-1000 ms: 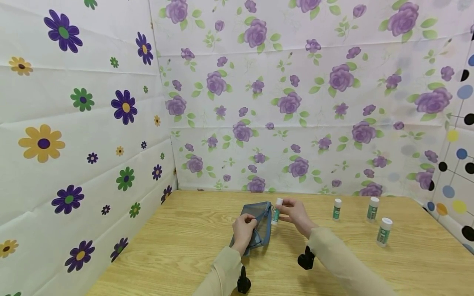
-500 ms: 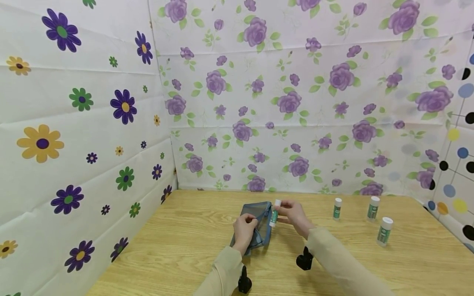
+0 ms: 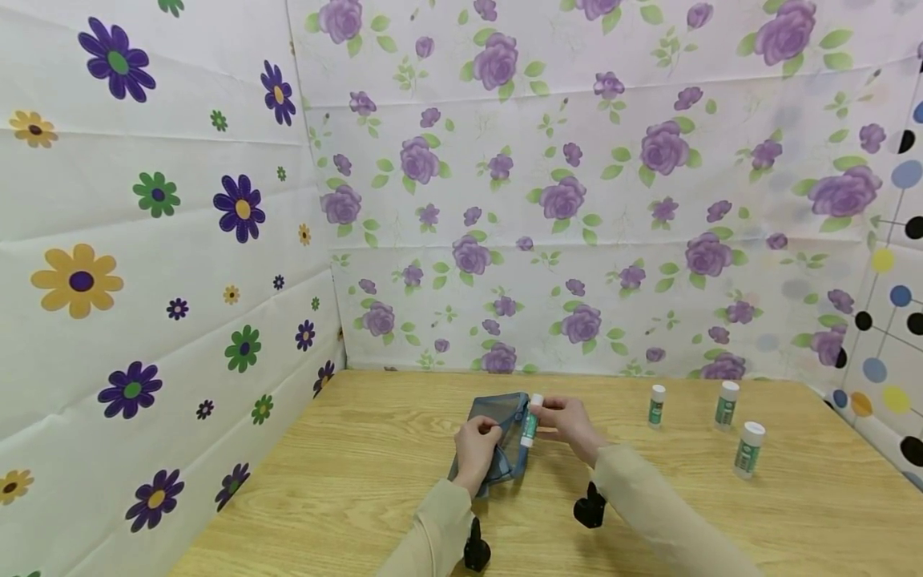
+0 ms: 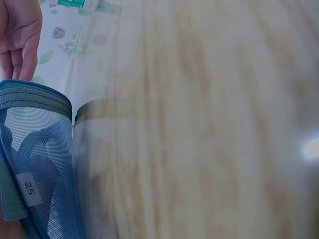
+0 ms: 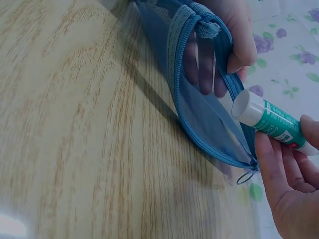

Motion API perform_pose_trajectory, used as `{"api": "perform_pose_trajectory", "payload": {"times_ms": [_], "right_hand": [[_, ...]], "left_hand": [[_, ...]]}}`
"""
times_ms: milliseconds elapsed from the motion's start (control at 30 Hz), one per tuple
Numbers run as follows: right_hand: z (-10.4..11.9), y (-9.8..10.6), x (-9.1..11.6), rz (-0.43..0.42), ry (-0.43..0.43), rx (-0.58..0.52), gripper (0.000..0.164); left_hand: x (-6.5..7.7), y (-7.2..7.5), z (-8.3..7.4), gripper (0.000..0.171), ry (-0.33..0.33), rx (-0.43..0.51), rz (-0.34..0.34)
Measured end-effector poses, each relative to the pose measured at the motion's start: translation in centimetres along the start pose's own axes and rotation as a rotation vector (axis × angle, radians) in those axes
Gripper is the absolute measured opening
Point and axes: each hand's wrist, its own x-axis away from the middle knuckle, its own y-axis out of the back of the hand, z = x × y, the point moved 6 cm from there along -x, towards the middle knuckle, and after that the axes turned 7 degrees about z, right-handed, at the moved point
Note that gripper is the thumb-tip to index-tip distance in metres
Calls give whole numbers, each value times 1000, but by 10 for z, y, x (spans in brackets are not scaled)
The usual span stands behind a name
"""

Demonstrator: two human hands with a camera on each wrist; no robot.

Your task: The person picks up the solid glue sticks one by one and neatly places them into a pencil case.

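Note:
A blue mesh zip pouch (image 3: 497,407) sits on the wooden table, its zipped mouth facing right. My left hand (image 3: 473,453) pinches the pouch's edge; in the right wrist view, several fingers show through the mesh. In my right hand (image 3: 573,425) is a glue stick (image 3: 530,429) with a white cap and green label, pinched between thumb and fingers. The right wrist view has the glue stick's white end (image 5: 246,107) right at the rim of the gaping mouth, beside the zipper pull (image 5: 245,178). A small white tag (image 4: 29,189) shows in the left wrist view.
Three more glue sticks stand upright on the right: a slim one (image 3: 656,406), a thicker one (image 3: 726,405) and another thick one (image 3: 750,450) nearer me. Flower-printed sheets (image 3: 577,200) rise behind the wooden table (image 3: 346,481) and along its left side.
My right hand has moved slightly left and down with the glue stick, which now tilts more and overlaps the pouch's mouth. The left hand and pouch have stayed nearly still.

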Motion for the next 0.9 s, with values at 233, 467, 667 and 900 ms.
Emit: {"api": "perform_pose_trajectory", "payload": {"times_ms": [233, 467, 667, 900], "right_hand": [[-6, -4, 0, 28, -29, 13, 29], [-8, -9, 1, 68, -32, 7, 33], [-12, -12, 0, 55, -47, 28, 27], [-16, -15, 0, 16, -87, 7, 29]], "left_hand": [[0, 0, 0, 5, 5, 8, 6], [0, 0, 0, 5, -7, -8, 0], [-1, -1, 0, 5, 1, -19, 4], [-2, 0, -1, 5, -19, -37, -14]]}}
